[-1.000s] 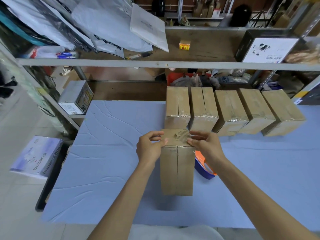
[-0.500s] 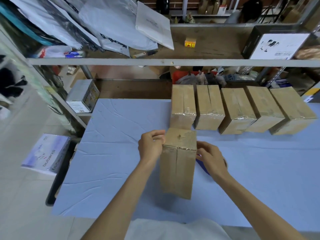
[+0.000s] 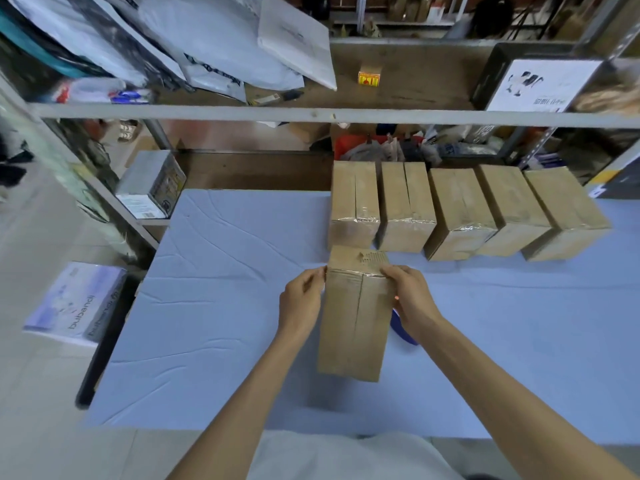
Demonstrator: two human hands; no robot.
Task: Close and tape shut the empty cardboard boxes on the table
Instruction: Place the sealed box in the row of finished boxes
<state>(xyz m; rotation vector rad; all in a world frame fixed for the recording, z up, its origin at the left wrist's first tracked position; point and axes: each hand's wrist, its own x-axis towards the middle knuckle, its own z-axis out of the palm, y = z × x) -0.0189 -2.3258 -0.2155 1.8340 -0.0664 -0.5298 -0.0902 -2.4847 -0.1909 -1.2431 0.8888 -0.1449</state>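
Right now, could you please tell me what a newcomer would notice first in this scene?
The upright box at mid-table draws the eye, held near its top between the left hand and the right hand. Behind it, a row of five taped boxes lies along the far side of the blue table. Above them runs a cluttered shelf.

Table [image 3: 225,306]: covered in creased pale blue cloth.
Floor [image 3: 41,393]: pale, glossy, to the left of the table.
Shelving rack [image 3: 242,112]: grey metal rails with brown boards, standing behind the table.
Upper shelf: white plastic bags [image 3: 214,39] piled at left; small yellow box [image 3: 370,77] at centre; black box with white label [image 3: 533,81] at right.
Lower level: red crate [image 3: 346,147] among crumpled packets.
Side shelf: grey carton [image 3: 149,183].
Floor at left: white printed carton [image 3: 74,306].
Light: even and soft.
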